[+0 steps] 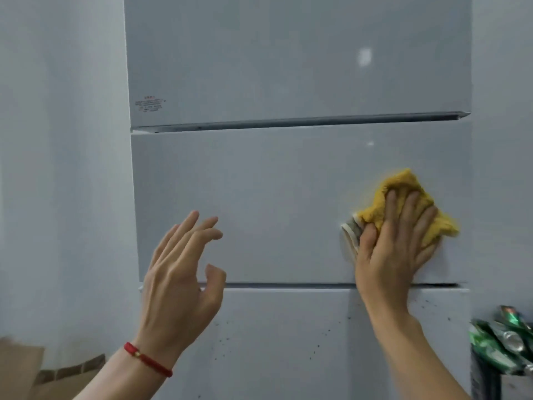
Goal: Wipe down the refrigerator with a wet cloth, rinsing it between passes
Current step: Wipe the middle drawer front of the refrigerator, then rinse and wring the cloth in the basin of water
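Observation:
A pale grey refrigerator (288,183) fills the view, its front split into three panels by two horizontal gaps. My right hand (395,249) lies flat on a bunched yellow cloth (403,186) and presses it against the right side of the middle panel. The cloth has a pale striped edge showing left of my thumb. My left hand (184,278) hovers in front of the left part of the middle panel, fingers spread, holding nothing. A red string bracelet circles the left wrist. Small dark specks dot the lower panel (288,342).
A small printed label (151,103) sits at the lower left of the top panel. Pale walls flank the refrigerator on both sides. Green and silver foil packets (501,342) stick up at the lower right. Brown cardboard (20,368) lies at the lower left.

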